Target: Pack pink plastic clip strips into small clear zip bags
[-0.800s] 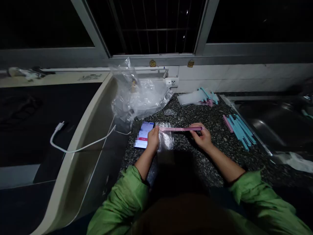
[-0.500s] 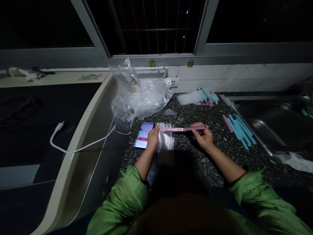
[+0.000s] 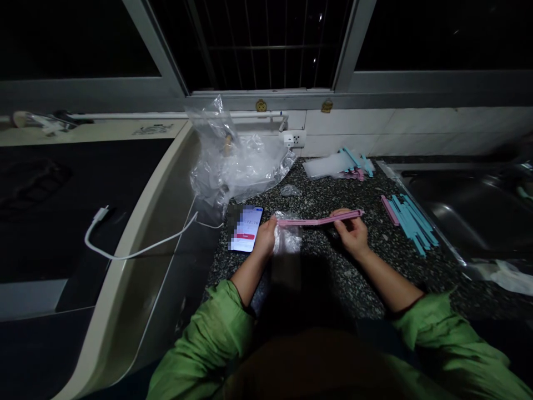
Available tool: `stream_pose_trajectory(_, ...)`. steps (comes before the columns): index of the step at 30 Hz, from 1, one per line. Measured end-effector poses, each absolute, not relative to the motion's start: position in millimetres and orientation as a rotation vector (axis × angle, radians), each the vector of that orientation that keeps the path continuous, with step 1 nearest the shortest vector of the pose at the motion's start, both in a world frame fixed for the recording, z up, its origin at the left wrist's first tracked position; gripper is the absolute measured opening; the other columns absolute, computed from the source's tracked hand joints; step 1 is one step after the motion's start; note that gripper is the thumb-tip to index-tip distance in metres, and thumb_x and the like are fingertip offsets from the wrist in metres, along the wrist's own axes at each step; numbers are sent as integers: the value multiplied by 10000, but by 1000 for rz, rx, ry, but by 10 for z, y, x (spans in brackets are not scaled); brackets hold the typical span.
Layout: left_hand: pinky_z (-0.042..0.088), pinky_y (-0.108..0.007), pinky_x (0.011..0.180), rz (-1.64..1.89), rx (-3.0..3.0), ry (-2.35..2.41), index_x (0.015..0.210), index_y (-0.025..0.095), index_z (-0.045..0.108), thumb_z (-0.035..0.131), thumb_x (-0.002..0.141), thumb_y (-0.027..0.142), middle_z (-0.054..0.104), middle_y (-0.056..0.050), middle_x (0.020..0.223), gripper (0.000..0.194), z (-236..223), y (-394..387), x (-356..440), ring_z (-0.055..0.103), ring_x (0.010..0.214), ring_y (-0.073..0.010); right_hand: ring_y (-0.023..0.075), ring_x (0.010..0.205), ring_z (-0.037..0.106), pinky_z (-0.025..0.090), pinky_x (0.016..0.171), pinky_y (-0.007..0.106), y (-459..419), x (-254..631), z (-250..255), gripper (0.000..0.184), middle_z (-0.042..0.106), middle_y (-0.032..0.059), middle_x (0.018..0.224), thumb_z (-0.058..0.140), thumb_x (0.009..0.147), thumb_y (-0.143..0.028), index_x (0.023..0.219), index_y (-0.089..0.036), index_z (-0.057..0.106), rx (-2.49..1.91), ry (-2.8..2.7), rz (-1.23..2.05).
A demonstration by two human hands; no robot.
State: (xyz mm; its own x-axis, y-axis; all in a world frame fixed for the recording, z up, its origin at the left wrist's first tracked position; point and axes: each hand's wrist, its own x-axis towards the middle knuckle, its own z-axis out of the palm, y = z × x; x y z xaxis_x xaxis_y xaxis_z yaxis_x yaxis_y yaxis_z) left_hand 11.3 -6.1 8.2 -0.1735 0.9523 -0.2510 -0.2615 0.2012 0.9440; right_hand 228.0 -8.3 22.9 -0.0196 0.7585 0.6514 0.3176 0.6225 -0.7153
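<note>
A long pink bag sealing clip (image 3: pixel 306 222), hinged near its middle, spans the gap between my hands, opened out with a slight bend. My left hand (image 3: pixel 265 238) pinches its left end beside the phone. Further right, my right hand (image 3: pixel 353 233) grips the other half, thumb below and fingers partly hidden behind it. Beneath the clip's left half, a clear plastic bag (image 3: pixel 287 244) lies on the dark speckled counter (image 3: pixel 333 194). The phone (image 3: pixel 246 230) is lit, showing a timer-like screen.
Several blue clips (image 3: pixel 412 222) and a pink one lie by the metal sink (image 3: pixel 470 216). More clips rest on flat translucent bags (image 3: pixel 325 166) near the wall. A large crumpled plastic bag (image 3: pixel 241 166) stands at the back left. A white cable (image 3: pixel 141 255) crosses the left side.
Both hands have shifted slightly right with the clip. Its right half now angles upward more from the hinge.
</note>
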Motion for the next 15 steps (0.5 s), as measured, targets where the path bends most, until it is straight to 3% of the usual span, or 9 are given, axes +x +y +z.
stream_pose_trajectory(15,337,-233,467,1241,805,1270,504,152,556,593,687,517,503,17,425,409,183,-80,135,416,421,-95,186,771,586,502,710,371,-98,2298,219,56,611,58,820,535,778,-236,820,-208,561,-874,-1808,248)
